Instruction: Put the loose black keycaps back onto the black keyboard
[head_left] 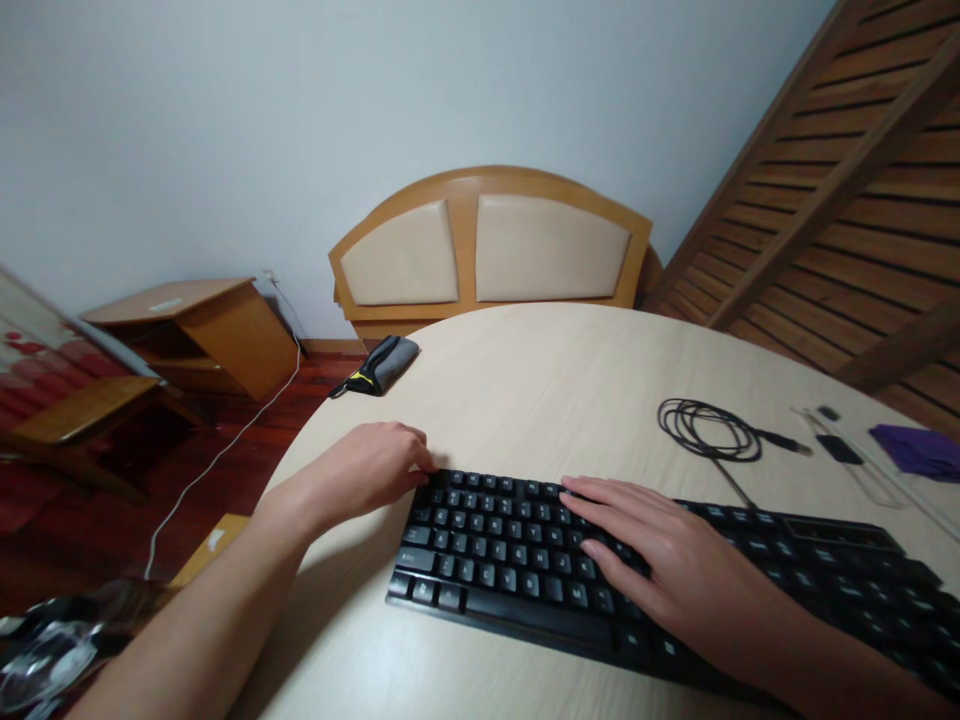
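Observation:
A black computer keyboard (517,560) lies on the round pale table, running from the middle to the lower right. My left hand (382,465) is at its far left corner, fingers curled and closed on the edge; the undersides of the fingers are hidden. Across the middle of the keys rests my right hand (652,550), open, with fingers stretched out flat and nothing held in them. It covers part of the keys. A thin black cable (709,430) is coiled beyond the keyboard, with a USB plug (786,442) at its end.
A grey and black pouch (390,362) sits at the table's (540,390) far left edge. To the right lie a small black item (838,449) on a cord and a purple cloth (919,450). A padded headboard (491,250), a wooden cabinet (232,340) and a slatted wooden panel (847,200) surround the table.

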